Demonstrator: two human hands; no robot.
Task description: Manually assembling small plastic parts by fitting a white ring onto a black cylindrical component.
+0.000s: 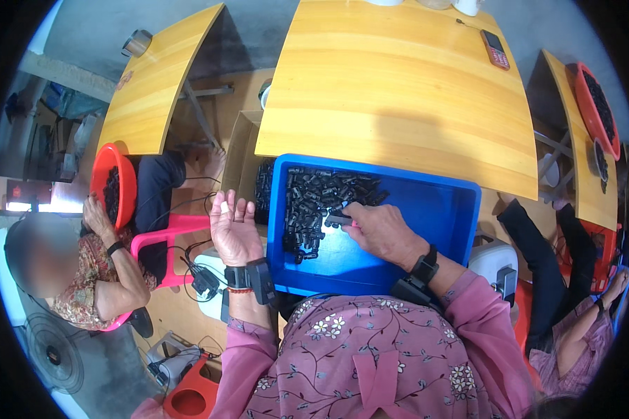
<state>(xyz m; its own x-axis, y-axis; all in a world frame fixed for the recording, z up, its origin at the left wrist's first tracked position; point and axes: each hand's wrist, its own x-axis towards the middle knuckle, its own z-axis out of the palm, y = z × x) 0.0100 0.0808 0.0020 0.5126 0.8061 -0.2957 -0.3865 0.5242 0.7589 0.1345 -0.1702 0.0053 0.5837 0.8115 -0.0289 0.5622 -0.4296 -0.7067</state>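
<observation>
A blue plastic bin (426, 279) sits in front of me, with many small black plastic parts (314, 209) heaped in its left half. My right hand (388, 234) is over the bin, its thumb and fingers closed on a small black plastic part (339, 219) above the edge of the heap. Outside the bin's left wall, my left hand (236, 234) is turned palm up with its fingers apart and nothing visible in it. Something white is wrapped round one of its fingertips. Both wrists wear black bands with devices.
Beyond the bin stands a wooden table (398, 91) with a phone (495, 50) on it. An open cardboard box (241, 150) holds more black parts left of the bin. A co-worker at left has a red basin (124, 209); another person sits at right near a second red basin (581, 91).
</observation>
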